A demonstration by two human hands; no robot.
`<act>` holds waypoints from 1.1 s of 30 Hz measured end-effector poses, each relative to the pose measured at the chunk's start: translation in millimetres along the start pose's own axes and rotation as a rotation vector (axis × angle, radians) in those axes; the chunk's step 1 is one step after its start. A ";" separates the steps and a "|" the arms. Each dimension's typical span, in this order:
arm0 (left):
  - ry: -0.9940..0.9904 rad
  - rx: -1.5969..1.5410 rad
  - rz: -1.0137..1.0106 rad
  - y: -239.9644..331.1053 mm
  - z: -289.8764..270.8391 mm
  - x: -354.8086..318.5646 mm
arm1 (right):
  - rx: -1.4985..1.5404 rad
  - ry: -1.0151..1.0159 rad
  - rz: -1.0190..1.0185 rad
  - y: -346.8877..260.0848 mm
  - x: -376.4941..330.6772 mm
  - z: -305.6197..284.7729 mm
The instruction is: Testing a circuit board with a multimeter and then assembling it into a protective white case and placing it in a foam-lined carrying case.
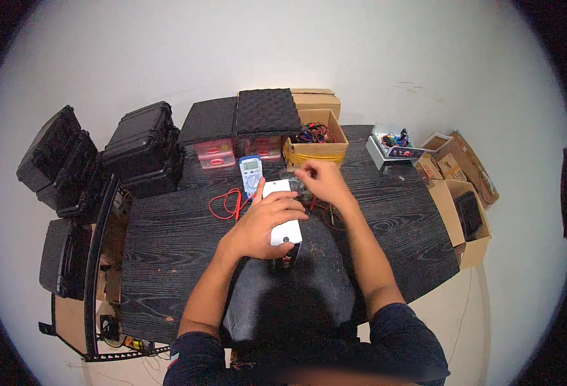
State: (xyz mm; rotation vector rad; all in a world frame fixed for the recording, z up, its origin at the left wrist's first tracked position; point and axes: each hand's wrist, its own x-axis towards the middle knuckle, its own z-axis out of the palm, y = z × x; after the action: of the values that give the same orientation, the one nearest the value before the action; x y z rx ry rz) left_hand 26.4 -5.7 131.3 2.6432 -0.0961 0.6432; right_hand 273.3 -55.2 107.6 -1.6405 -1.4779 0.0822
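Note:
A white rectangular box (286, 230) with screws on its top face stands on the dark table in front of me. My left hand (257, 224) is wrapped over it from the left, fingers across the top and thumb at the near end. Just beyond its far right side, my right hand (325, 183) is closed with the fingertips pinched together; what they hold, if anything, is too small to make out. Under those fingertips lies a clear, greyish item (293, 175), partly hidden. A blue and white multimeter (252, 168) lies beyond the box, with a red test lead (236, 203) to its left.
Behind the multimeter are red clear-drawer boxes (215, 154) under black foam and a cardboard box (315, 157) of wires. Black hard cases (143, 148) stand at the left. A white electronics case (393, 147) sits at the back right, near more cardboard boxes (458, 215).

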 end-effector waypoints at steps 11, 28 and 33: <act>-0.011 -0.028 -0.019 -1.6 2.5 0.3 | -0.763 -0.376 -0.022 103.8 41.5 88.6; 0.011 -0.017 -0.029 -4.5 4.8 -2.2 | 0.470 -0.175 0.068 37.9 50.0 39.7; 0.022 -0.005 -0.012 -2.7 2.5 -2.4 | 0.476 -0.342 -0.086 -38.4 35.4 -1.6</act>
State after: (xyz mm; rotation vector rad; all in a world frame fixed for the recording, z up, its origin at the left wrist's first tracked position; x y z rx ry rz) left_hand 25.8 -4.3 127.2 2.6292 -0.0754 0.6670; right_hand 255.0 -31.5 150.5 -1.2117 -1.6246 0.6436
